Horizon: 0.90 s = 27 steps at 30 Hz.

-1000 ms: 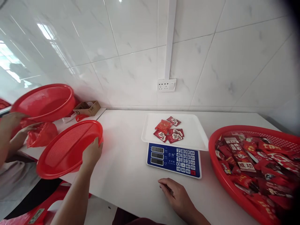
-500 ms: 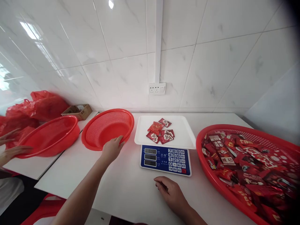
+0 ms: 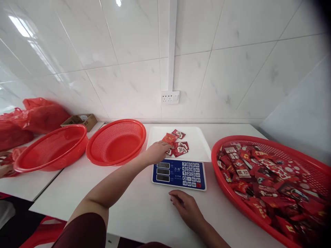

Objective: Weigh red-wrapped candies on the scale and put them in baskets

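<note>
My left hand (image 3: 158, 152) reaches over the white tray (image 3: 198, 144) of a blue digital scale (image 3: 178, 174). Its fingers stretch forward onto the small red packets, open, at the left edge of the pile, and partly cover one of them. An orange-red packet (image 3: 169, 138) lies by the fingertips, with a dark red packet (image 3: 178, 133) behind it and other dark red packets (image 3: 180, 150) in front. Below the scale, my right hand (image 3: 186, 207) rests on the white table, fingers loosely curled in, with nothing visible in them.
A large red basket (image 3: 216, 165) of packaged snacks stands at the right. Left of the scale is a red perforated basket (image 3: 90, 151) with nothing in it. Farther left are another red basket (image 3: 84, 137), a cardboard box (image 3: 91, 121), red plastic bags (image 3: 43, 115) and another person's hand (image 3: 5, 169).
My left hand has left the red basket's rim and moved right onto the packets on the scale tray. My right hand stays put. The other person's hand now holds something red at the left edge.
</note>
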Motion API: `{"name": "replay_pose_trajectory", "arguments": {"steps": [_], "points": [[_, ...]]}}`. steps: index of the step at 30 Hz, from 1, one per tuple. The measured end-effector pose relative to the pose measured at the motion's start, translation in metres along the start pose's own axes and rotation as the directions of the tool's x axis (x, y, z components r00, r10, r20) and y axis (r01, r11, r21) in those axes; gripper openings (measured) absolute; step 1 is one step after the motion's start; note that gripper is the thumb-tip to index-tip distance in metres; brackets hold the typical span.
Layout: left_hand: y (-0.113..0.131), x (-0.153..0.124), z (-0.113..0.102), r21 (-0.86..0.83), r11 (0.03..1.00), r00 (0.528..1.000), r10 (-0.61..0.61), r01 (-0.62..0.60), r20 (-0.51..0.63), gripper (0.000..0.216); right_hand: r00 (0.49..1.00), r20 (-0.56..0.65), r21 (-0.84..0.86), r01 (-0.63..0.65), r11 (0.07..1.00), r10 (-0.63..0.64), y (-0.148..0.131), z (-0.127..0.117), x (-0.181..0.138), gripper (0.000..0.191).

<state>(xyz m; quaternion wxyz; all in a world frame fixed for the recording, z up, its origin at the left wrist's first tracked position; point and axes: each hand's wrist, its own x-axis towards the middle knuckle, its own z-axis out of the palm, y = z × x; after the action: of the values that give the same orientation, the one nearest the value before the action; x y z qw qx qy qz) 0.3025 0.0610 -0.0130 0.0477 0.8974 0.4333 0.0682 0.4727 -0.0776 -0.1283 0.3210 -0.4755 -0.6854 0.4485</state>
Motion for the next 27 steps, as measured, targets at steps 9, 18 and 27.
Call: {"name": "replay_pose_trajectory", "arguments": {"steps": [9, 18, 27], "points": [[-0.006, -0.018, -0.019, -0.024, 0.963, 0.954, -0.268, 0.267, -0.131, 0.034, 0.999, -0.045, 0.039, 0.016, 0.999, -0.014, 0.001, 0.0, 0.0, 0.026], [-0.048, -0.083, -0.025, 0.039, 0.831, 0.8, -0.519, 0.555, -0.302, 0.046, 0.919, -0.296, -0.24, 0.192, 0.952, -0.26, -0.033, -0.038, 0.031, 0.028], [-0.022, -0.127, -0.008, 0.057, 0.721, 0.716, -0.67, 0.691, -0.196, 0.037, 0.987, -0.114, -0.731, -0.005, 0.682, -0.115, -0.067, -0.084, 0.116, 0.044]]}}
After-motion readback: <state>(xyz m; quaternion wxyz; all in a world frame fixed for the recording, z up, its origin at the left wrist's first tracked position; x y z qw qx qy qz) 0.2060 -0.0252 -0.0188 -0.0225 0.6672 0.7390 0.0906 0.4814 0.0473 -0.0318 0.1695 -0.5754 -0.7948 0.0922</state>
